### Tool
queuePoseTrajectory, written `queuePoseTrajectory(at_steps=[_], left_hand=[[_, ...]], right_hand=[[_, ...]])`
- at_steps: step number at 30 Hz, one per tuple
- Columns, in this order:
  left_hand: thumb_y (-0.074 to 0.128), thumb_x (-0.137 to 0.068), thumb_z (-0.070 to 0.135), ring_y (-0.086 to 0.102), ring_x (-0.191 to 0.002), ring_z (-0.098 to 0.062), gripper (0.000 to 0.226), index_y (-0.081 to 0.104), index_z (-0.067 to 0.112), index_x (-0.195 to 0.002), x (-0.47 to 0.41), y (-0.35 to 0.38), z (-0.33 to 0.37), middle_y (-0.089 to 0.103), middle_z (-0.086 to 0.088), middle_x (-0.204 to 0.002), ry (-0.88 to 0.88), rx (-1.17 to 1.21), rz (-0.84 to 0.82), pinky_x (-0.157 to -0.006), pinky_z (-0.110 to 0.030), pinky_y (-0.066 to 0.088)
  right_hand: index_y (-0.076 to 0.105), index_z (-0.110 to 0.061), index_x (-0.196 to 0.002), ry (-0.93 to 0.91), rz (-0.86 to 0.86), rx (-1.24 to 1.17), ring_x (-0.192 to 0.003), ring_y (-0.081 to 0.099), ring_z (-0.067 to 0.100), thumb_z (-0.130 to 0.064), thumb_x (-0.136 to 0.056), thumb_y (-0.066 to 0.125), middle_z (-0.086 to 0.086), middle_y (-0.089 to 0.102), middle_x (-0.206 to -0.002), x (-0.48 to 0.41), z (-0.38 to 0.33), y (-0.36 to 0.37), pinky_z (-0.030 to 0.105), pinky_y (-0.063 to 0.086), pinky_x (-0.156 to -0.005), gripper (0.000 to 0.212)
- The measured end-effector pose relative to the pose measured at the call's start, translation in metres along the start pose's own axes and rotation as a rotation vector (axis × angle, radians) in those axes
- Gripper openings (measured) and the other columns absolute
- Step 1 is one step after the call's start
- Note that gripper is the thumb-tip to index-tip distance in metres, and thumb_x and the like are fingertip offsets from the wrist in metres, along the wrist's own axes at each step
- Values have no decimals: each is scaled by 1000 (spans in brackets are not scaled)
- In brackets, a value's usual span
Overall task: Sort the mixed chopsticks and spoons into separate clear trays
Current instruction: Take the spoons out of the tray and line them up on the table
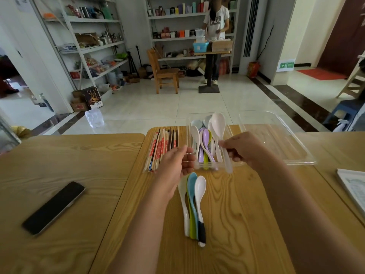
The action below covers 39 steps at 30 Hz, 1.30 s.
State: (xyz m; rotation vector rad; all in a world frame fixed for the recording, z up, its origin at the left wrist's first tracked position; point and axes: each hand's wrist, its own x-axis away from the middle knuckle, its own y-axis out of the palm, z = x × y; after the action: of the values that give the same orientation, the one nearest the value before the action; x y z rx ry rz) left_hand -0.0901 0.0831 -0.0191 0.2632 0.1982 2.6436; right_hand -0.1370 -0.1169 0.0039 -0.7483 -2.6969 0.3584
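A phone (53, 207) lies on the left table, well apart from the work. At the far edge of the middle table (227, 214) the chopsticks (162, 147) lie bundled, their length running far to near. Whether a clear tray holds them I cannot make out.

The left hand (177, 162) lies open, fingers fairly straight, at the near left corner of the spoon tray (197, 165). I cannot tell whether it touches the tray or only hovers beside it. Just nearside of that hand lie the loose spoons (192, 202), four or so packed side by side, bowls toward the far edge and handles toward the person. They lie apart from the tray, a little to the near left of its near end.

The spoon tray stands lengthwise, far to near, with several spoons in it that point the same way. Over its right side the right hand (245, 149) pinches a pale spoon (218, 123) by the handle, bowl raised toward the far end, so its long axis already matches the tray's. It probably needs only lowering.

For the loose spoons, the left hand is much the nearer, and they need a short carry toward the far edge without turning.

Right of the spoon tray stands a big tray (276, 143) with nothing visible in it. Papers (353, 186) lie at the right edge.
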Motion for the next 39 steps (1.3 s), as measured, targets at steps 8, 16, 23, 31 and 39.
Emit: queuePoseTrajectory(at_steps=[8,16,23,31,39], left_hand=[[46,-103,30,63,-73,-16,29,67,9,-102,52,-7,-47,69,-5,-82,-106,-129,53,-70,-30,52],[46,-103,30,59,-67,-12,29,67,10,-103,59,-13,-50,69,-2,-78,-131,-154,78,-63,-26,49],[47,-103,31,60,-68,-13,29,68,11,-102,57,-17,-54,70,-2,-80,-136,-151,85,-64,-27,49],[47,-103,30,60,-67,-14,29,68,10,-102,49,-23,-52,71,-4,-79,-120,-129,90,-64,-27,50],[47,-103,29,62,-69,-15,29,68,9,-99,29,-17,-33,69,-6,-82,-70,-138,23,-63,-26,52]], right_hand=[[70,1,-86,175,-93,87,-43,50,10,-23,-90,70,5,60,-58,93,78,44,22,45,-46,24],[70,-6,-85,166,-74,290,-35,50,4,-28,-91,69,1,63,-57,82,88,74,17,40,-39,23],[65,-13,-83,138,-26,367,-48,55,10,-34,-88,72,2,66,-67,78,92,86,20,42,-44,22],[65,-15,-84,128,-25,358,-49,55,8,-33,-93,65,1,66,-68,76,89,84,20,43,-46,21],[65,-12,-74,-15,39,338,-43,52,8,-27,-94,65,2,64,-59,60,51,49,21,43,-46,25]])
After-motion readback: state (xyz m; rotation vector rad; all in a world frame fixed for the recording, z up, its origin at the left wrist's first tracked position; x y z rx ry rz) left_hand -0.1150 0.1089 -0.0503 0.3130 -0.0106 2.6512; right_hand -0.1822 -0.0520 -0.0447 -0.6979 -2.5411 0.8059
